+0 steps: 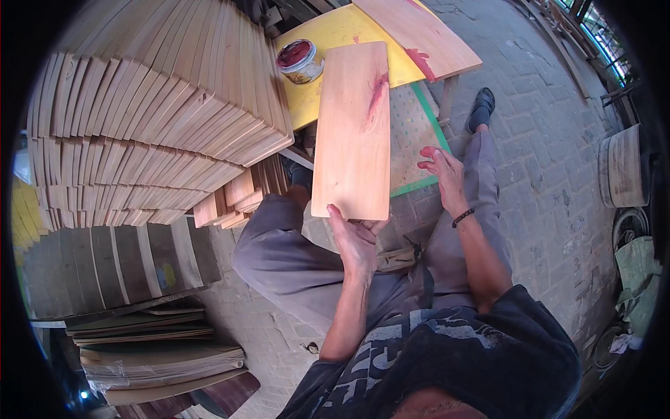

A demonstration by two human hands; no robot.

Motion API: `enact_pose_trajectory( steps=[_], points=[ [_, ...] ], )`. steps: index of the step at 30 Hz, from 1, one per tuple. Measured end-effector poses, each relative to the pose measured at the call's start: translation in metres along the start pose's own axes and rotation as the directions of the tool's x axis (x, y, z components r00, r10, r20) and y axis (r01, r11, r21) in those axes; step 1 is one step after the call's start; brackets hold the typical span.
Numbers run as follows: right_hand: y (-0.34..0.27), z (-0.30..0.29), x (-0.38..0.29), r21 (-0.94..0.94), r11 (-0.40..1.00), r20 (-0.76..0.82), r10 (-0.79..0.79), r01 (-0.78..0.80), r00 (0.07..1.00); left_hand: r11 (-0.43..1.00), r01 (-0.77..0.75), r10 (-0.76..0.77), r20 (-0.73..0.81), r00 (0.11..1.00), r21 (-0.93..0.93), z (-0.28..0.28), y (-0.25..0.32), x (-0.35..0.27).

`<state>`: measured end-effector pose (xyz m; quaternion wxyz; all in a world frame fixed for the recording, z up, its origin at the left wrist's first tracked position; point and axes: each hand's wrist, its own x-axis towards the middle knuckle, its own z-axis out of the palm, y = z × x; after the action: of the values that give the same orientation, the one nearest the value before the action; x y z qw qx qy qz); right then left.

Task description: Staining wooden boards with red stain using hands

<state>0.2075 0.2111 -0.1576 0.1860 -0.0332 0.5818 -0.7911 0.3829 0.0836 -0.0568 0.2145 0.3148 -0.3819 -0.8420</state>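
Note:
A flat wooden board (pixel 350 141) with rounded corners is held by its near end in my left hand (pixel 356 241), thumb on top and fingers beneath. Dark red filler paste marks a patch near the board's far right edge. To the right of the board, my right hand (pixel 444 175) holds nothing; its fingers are apart and their tips are stained red. Beyond the board, an open plastic tub (pixel 300 60) of dark red paste stands on a yellow work surface (pixel 345 26). A second board (pixel 424 34), also smeared red, lies across that surface's right side.
Tall stacks of wooden boards (pixel 157 94) rise on the left, close to the yellow surface. A green-edged panel (pixel 413 131) sits below it. Sheet panels (pixel 162 366) are piled at lower left. At far right on the paved floor (pixel 544 173) stands a round container (pixel 623 170).

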Motion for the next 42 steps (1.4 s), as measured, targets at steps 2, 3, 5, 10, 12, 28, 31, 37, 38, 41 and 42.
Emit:
enact_pose_trajectory(
  steps=[2, 3, 5, 10, 12, 28, 31, 37, 38, 41, 42],
  points=[
    [-0.001, -0.003, -0.002, 0.004, 1.000, 0.007, 0.001, -0.001, 1.000, 0.999, 0.045, -0.045, 0.024, 0.999, -0.016, 0.008, -0.001, -0.004],
    [-0.002, -0.005, -0.003, 0.008, 1.000, 0.013, 0.003, -0.004, 1.000, 0.995, 0.091, -0.089, 0.049, 0.995, -0.031, 0.010, -0.002, -0.006],
    [-0.004, -0.009, -0.004, -0.017, 1.000, 0.016, 0.017, -0.016, 1.000, 0.986, 0.163, -0.164, 0.103, 0.981, 0.014, 0.008, -0.005, -0.006],
    [-0.018, -0.017, -0.001, 0.222, 0.959, 0.086, 0.159, -0.175, 0.983, 0.940, 0.334, -0.340, 0.230, 0.912, 0.067, 0.015, 0.000, -0.002],
    [-0.027, -0.016, 0.001, 0.496, 0.826, 0.280, 0.140, -0.268, 0.950, 0.927, 0.361, -0.375, 0.236, 0.896, 0.101, 0.012, 0.001, -0.002],
    [-0.052, 0.014, -0.015, 0.751, 0.587, 0.300, 0.105, -0.303, 0.948, 0.914, 0.406, -0.405, 0.136, 0.904, 0.020, 0.005, -0.001, 0.003],
    [-0.055, 0.016, -0.017, 0.796, 0.512, 0.327, 0.084, -0.322, 0.941, 0.885, 0.456, -0.462, 0.049, 0.886, 0.099, 0.007, 0.005, 0.000],
    [-0.065, 0.027, -0.021, 0.799, 0.509, 0.320, 0.092, -0.321, 0.943, 0.775, 0.281, -0.459, 0.198, 0.866, 0.567, 0.034, 0.060, -0.021],
    [-0.066, 0.028, -0.021, 0.807, 0.504, 0.296, 0.108, -0.309, 0.949, 0.801, 0.093, -0.297, 0.258, 0.919, 0.592, 0.044, 0.071, -0.015],
    [-0.072, 0.029, -0.022, 0.810, 0.515, 0.254, 0.122, -0.280, 0.959, 0.444, -0.477, 0.133, 0.471, 0.872, 0.758, 0.072, 0.101, 0.044],
    [-0.072, 0.027, -0.023, 0.816, 0.516, 0.227, 0.129, -0.261, 0.965, 0.321, -0.524, 0.145, 0.506, 0.850, 0.789, 0.085, 0.112, 0.063]
  ],
)
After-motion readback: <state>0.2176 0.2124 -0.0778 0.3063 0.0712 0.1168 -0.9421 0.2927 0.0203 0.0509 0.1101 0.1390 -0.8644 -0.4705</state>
